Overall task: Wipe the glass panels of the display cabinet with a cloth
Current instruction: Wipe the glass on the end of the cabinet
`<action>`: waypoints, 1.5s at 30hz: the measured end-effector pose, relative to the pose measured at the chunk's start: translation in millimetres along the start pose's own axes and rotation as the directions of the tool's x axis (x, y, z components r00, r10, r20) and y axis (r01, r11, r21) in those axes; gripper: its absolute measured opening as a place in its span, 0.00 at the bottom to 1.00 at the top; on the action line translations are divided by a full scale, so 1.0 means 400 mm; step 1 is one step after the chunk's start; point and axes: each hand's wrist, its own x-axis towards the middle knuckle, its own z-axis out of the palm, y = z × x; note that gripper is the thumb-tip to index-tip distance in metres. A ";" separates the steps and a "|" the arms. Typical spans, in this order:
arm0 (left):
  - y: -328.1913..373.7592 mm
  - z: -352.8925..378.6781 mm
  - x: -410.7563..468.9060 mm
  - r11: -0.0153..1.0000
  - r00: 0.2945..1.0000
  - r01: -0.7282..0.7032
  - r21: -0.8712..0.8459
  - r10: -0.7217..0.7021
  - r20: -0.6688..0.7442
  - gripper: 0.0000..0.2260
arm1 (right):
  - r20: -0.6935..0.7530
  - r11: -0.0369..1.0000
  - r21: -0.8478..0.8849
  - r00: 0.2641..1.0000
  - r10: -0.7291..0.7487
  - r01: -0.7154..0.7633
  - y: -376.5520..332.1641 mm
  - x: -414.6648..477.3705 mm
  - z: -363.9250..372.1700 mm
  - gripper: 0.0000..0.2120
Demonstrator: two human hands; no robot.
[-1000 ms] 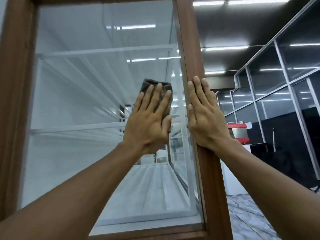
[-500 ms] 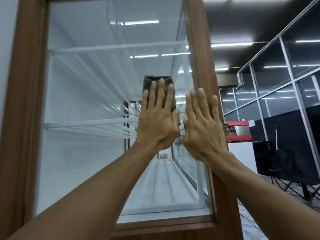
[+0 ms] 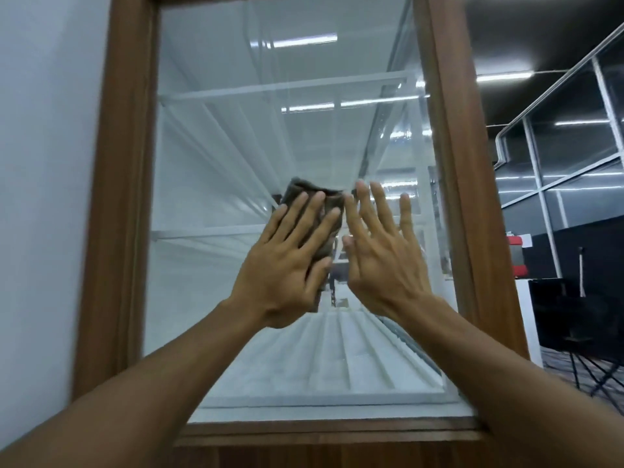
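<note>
The display cabinet has a brown wooden frame around a tall glass panel, with white shelves visible behind it. My left hand lies flat on the panel's middle, pressing a folded dark grey-brown cloth against the glass; only the cloth's top edge and right side show past my fingers. My right hand is flat on the glass right beside it, fingers spread, holding nothing.
A pale wall borders the cabinet on the left. To the right are a glass partition with metal frames, a red and white box and a dark folding stand on the floor.
My right hand has left the right wooden upright and now rests on the glass beside the left hand. The view has shifted, so the whole cabinet frame sits more to the right.
</note>
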 end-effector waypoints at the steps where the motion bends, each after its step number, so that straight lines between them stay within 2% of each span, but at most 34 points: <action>1: -0.042 -0.008 -0.012 0.999 0.998 0.053 -0.001 -0.053 -0.020 0.29 | -0.001 1.000 0.007 1.000 -0.010 0.010 -0.028 0.007 0.010 0.29; 4: -0.096 -0.022 0.005 0.935 0.932 0.351 -0.055 -0.354 -0.073 0.30 | -0.022 1.000 0.014 1.000 0.014 -0.014 -0.112 0.041 0.038 0.30; 5: -0.085 -0.019 0.005 0.926 0.923 0.374 -0.053 -0.378 -0.075 0.30 | -0.027 1.000 0.017 1.000 0.013 -0.013 -0.139 0.052 0.045 0.30; 7: -0.074 -0.015 -0.025 0.956 0.955 0.290 -0.032 -0.292 -0.057 0.29 | -0.032 1.000 0.019 0.999 -0.010 0.011 -0.188 0.062 0.059 0.29; 9: -0.135 -0.029 -0.077 0.981 0.981 0.192 -0.017 -0.193 -0.020 0.28 | -0.019 0.998 -0.020 0.998 -0.058 0.057 -0.220 0.058 0.074 0.30; 10: -0.182 -0.038 -0.097 0.981 0.981 0.192 -0.017 -0.193 -0.024 0.28 | -0.004 0.997 -0.044 0.998 -0.070 0.069 -0.228 0.056 0.082 0.30; 12: -0.254 -0.057 -0.119 0.940 0.938 0.338 -0.043 -0.340 -0.062 0.29 | 0.010 0.997 -0.065 0.999 -0.050 0.050 -0.237 0.060 0.094 0.32; 14: -0.254 -0.062 -0.123 0.879 0.876 0.471 -0.070 -0.476 -0.082 0.29 | 0.015 0.997 -0.073 1.000 -0.019 0.020 -0.249 0.071 0.096 0.33; 15: -0.236 -0.059 -0.131 0.885 0.882 0.461 -0.071 -0.465 -0.075 0.30 | 0.020 0.997 -0.074 1.000 -0.010 0.011 -0.257 0.076 0.096 0.33; 17: -0.218 -0.058 -0.174 0.952 0.952 0.302 -0.043 -0.303 -0.038 0.30 | 0.029 0.998 -0.063 1.000 0.002 0.000 -0.266 0.079 0.090 0.31; 19: -0.251 -0.066 -0.230 0.982 0.982 0.191 0.015 -0.190 -0.009 0.29 | 0.038 0.998 -0.060 0.999 0.001 0.002 -0.265 0.077 0.088 0.31; 21: -0.281 -0.067 -0.259 0.965 0.965 0.260 0.026 -0.258 -0.047 0.30 | 0.054 0.997 -0.073 0.999 -0.005 0.009 -0.261 0.072 0.088 0.31; 25: -0.223 -0.046 -0.231 0.870 0.861 0.490 -0.049 -0.492 -0.130 0.30 | 0.061 0.997 -0.078 0.998 -0.011 0.016 -0.258 0.067 0.092 0.31; 28: -0.182 -0.034 -0.199 0.835 0.826 0.548 -0.060 -0.551 -0.124 0.31 | 0.048 0.996 -0.073 0.998 -0.046 0.050 -0.246 0.061 0.089 0.30; 33: -0.117 -0.017 -0.151 0.893 0.886 0.443 -0.079 -0.450 -0.115 0.31 | 0.061 0.988 -0.075 0.989 -0.133 0.138 -0.166 0.031 0.059 0.28; 42: 0.066 0.025 -0.019 0.943 0.940 0.317 -0.097 -0.326 -0.102 0.31 | 0.057 0.996 -0.060 0.996 -0.064 0.067 -0.014 -0.038 0.000 0.28; 45: 0.124 0.037 0.012 0.952 0.950 0.286 -0.110 -0.297 -0.098 0.31 | 0.078 0.992 -0.102 0.995 -0.067 0.074 0.037 -0.057 -0.025 0.28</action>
